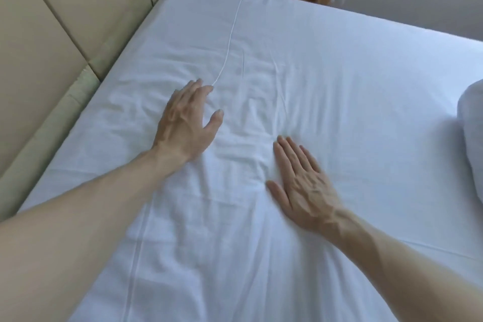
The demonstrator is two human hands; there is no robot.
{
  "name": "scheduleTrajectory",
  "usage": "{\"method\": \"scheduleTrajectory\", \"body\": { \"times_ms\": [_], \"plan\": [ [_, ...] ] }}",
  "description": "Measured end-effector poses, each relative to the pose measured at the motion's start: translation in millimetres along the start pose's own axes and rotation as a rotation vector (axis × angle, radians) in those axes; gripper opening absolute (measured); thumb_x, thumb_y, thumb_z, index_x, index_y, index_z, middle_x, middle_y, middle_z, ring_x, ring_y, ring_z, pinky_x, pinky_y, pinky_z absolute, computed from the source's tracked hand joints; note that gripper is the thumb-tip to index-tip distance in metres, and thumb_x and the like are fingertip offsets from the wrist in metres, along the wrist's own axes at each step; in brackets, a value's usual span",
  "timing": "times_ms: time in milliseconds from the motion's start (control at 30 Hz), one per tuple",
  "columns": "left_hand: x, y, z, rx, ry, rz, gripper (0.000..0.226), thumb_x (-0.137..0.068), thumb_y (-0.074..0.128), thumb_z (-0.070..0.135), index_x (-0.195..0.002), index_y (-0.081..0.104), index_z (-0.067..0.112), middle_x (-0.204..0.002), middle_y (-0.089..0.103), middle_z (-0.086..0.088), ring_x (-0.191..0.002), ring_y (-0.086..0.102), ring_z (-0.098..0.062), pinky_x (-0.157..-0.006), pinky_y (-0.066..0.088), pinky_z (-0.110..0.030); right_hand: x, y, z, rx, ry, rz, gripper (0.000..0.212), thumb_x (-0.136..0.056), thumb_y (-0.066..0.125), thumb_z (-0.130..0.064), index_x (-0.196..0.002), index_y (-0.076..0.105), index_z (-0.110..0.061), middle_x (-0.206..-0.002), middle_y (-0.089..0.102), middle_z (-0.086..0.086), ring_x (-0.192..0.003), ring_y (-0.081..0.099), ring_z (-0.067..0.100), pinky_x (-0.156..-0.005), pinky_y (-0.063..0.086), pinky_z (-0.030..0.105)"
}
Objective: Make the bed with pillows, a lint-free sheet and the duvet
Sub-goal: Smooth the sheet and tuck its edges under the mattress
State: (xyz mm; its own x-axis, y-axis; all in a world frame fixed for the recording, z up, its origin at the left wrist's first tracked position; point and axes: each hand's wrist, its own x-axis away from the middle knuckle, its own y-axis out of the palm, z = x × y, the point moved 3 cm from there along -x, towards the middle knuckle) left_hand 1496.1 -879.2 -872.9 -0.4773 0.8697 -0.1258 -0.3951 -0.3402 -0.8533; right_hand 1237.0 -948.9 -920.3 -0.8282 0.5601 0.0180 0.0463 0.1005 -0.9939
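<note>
White sheet (326,65) covers bed, fills frame, wrinkled at centre. Left hand (183,123) at centre, fingers spread, resting on sheet. Right hand (300,185) lower right, fingers straight, pressing flat.

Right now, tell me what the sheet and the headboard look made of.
Sheet: white woven cloth, probably cotton, matte; it creases softly and shows a stitched seam. Headboard: beige padded panels, smooth with a slight sheen and sewn joints; leather or vinyl, I cannot tell which.

Left hand (184,123) outstretched, fingers spread, right hand (300,183) flat, palm down, fingers straight
</note>
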Motion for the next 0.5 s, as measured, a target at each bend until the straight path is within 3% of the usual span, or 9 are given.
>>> {"method": "scheduleTrajectory", "body": {
  "times_ms": [167,333,500],
  "plan": [
    [-43.2,18.9,-30.8,0.085,-0.123,0.175,0.065,-0.091,0.048,0.051,-0.142,0.053,0.010,-0.159,0.042,-0.011,-0.152,0.029,-0.025,-0.125,0.015,-0.035,-0.1,7.0,6.6,-0.026,-0.023,0.044,0.075,-0.103,0.029,-0.051,-0.161,0.020,-0.005,-0.170,0.015,0.008,-0.158,0.007,0.020,-0.127,0.013,0.043],
    [-41.5,35.5,-35.9,-0.143,-0.089,0.185,0.070,-0.092,0.044,0.058,-0.147,0.049,0.016,-0.161,0.040,-0.007,-0.152,0.027,-0.021,-0.127,0.005,-0.045,0.5,7.9,6.9,-0.048,-0.057,0.067,0.072,-0.103,0.031,-0.048,-0.159,0.025,-0.003,-0.169,0.018,0.010,-0.157,0.014,0.025,-0.125,0.018,0.046],
    [-46.3,44.2,-38.4,-0.285,-0.075,0.178,0.074,-0.091,0.043,0.057,-0.154,0.041,0.019,-0.163,0.035,-0.006,-0.154,0.025,-0.024,-0.125,0.012,-0.055,-5.8,2.4,7.1,-0.072,-0.055,0.041,0.074,-0.100,0.041,-0.048,-0.157,0.031,-0.004,-0.167,0.024,0.010,-0.156,0.018,0.024,-0.124,0.020,0.044]
  ]
}}
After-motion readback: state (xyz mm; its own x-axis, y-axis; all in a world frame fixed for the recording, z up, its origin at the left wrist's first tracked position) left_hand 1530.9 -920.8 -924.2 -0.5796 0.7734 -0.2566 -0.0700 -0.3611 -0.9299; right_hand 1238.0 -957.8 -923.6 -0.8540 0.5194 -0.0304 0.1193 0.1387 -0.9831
